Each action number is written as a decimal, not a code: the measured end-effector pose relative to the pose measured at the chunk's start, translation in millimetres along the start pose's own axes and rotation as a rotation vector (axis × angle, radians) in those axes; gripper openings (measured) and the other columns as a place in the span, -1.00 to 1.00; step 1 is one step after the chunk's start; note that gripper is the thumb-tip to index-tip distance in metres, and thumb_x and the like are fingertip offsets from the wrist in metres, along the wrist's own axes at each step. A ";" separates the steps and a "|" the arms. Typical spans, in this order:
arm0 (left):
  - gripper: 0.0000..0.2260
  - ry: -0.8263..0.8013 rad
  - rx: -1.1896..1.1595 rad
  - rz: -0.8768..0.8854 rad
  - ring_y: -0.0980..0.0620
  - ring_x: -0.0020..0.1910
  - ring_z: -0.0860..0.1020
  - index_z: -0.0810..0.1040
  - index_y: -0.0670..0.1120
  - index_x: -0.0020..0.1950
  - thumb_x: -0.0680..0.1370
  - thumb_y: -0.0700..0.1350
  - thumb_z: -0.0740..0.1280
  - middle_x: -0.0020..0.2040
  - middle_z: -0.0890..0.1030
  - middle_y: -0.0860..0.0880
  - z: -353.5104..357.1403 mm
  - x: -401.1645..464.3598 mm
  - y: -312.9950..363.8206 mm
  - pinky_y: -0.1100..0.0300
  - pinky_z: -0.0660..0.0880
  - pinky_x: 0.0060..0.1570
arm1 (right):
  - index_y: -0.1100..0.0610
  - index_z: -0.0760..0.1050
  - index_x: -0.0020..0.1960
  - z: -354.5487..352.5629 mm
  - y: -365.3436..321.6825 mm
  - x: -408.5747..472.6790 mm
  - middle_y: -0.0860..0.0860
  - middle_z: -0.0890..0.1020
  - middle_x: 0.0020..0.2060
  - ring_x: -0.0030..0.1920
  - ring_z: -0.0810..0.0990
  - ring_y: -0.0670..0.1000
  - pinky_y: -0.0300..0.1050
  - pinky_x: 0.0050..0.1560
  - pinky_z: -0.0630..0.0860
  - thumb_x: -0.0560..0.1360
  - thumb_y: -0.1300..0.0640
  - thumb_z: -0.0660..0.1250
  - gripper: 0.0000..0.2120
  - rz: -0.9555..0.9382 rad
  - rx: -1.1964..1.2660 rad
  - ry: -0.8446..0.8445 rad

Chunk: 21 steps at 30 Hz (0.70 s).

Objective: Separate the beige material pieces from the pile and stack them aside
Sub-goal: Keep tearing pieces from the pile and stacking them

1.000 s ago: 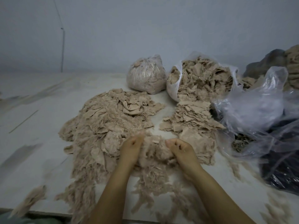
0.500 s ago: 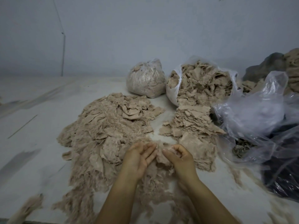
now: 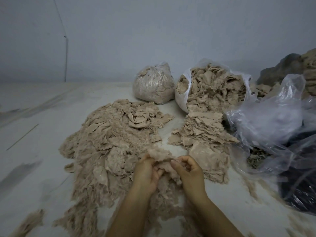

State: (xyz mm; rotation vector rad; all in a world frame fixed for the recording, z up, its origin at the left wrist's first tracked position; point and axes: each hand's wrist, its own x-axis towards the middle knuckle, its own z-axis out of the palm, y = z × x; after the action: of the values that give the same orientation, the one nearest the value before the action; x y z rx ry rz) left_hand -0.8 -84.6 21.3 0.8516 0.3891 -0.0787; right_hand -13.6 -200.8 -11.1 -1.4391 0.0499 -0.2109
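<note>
A wide loose pile of beige material pieces (image 3: 109, 142) covers the white table left of centre. To its right lies a flatter stack of beige pieces (image 3: 200, 134). Both hands meet near the front, between pile and stack. My left hand (image 3: 146, 173) and my right hand (image 3: 189, 171) each grip a fluffy beige clump (image 3: 160, 155) that bulges up between them. More frayed beige material hangs below the hands and hides part of the fingers.
A tied clear bag of beige scraps (image 3: 153, 84) and an open white bag full of them (image 3: 213, 88) stand at the back. Crumpled clear plastic (image 3: 266, 124) and dark bagged material (image 3: 301, 185) crowd the right. The white table (image 3: 42, 159) runs left.
My hands have closed together on the clump and lifted it slightly; half a second ago the left fingers were straighter and spread over the material.
</note>
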 end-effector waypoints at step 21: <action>-0.68 0.433 0.176 0.282 0.02 -0.49 0.46 0.51 -0.14 0.23 0.58 -0.37 0.10 -0.14 0.63 -0.17 -23.5 30.2 35.0 0.28 0.38 -0.57 | 0.15 0.62 -0.29 -23.6 -5.1 -16.4 -0.03 0.62 -0.45 -0.39 0.57 -0.04 -0.26 -0.32 0.53 0.32 0.25 0.54 -0.89 0.167 -0.214 -0.280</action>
State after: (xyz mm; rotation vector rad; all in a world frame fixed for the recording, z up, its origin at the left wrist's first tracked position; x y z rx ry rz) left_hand 27.8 -41.3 21.4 1.0923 0.6690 0.3429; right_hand -34.0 -221.6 -10.8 -1.6564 -0.0376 0.1379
